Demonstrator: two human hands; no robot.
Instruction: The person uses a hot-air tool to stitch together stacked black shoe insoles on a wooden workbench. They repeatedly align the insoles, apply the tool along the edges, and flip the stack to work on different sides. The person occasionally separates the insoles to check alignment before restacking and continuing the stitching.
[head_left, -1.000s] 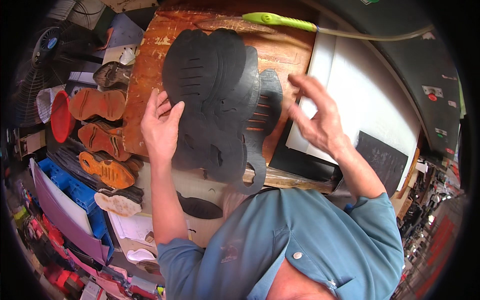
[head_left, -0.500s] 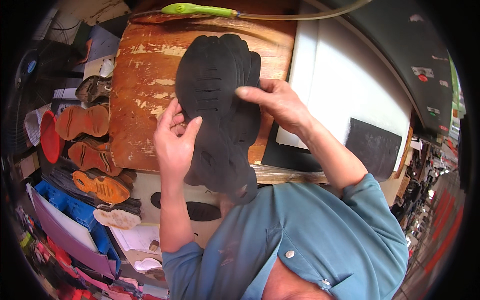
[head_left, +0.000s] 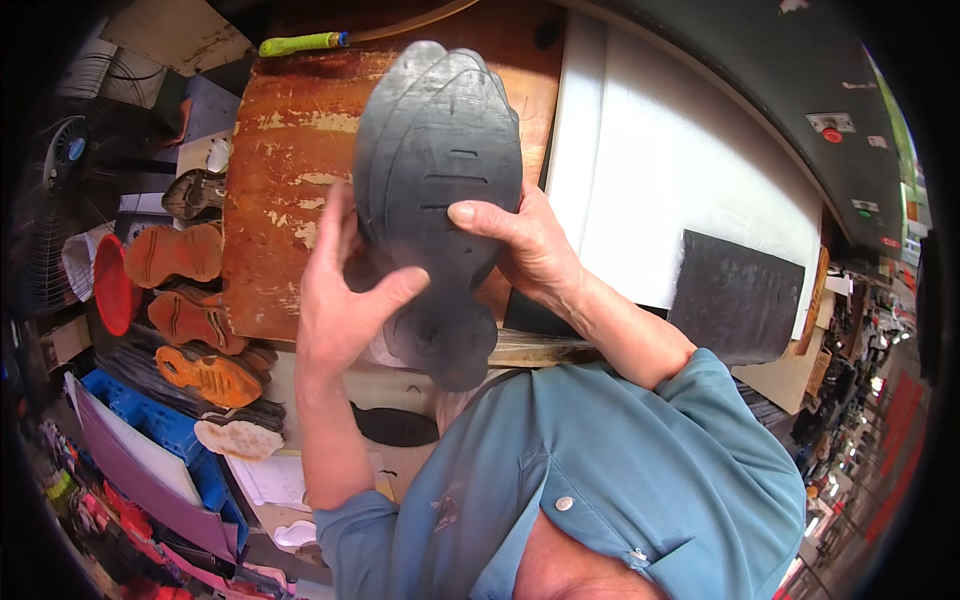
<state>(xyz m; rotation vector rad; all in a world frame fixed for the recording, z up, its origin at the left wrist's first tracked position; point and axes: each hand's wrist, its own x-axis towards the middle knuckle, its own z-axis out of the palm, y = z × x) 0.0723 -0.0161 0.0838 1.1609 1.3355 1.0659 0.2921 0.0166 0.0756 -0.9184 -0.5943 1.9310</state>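
A fanned stack of black shoe soles (head_left: 440,150) is held up in front of me, each sole with short slits across its front part. My right hand (head_left: 525,235) grips the stack's right edge, thumb on the top sole and fingers behind. At the left edge is my left hand (head_left: 345,285), slightly blurred, its thumb and fingers spread apart around the soles' narrow middle. Whether its fingertips touch the stack I cannot make out. Below the stack, another black sole (head_left: 395,424) lies on a pale surface.
A worn wooden board (head_left: 285,200) lies beneath the hands. On the left are several brown and orange soles (head_left: 215,375), a red oval piece (head_left: 113,285), a blue crate (head_left: 125,405) and a fan (head_left: 65,160). A green-handled air hose (head_left: 300,44) crosses the board's far edge; a white sheet (head_left: 665,150) and a black sheet (head_left: 735,290) lie right.
The stack has turned so a shinier face with slits shows, fanned toward the left. My left hand has opened wider; my right hand has shifted slightly left and down.
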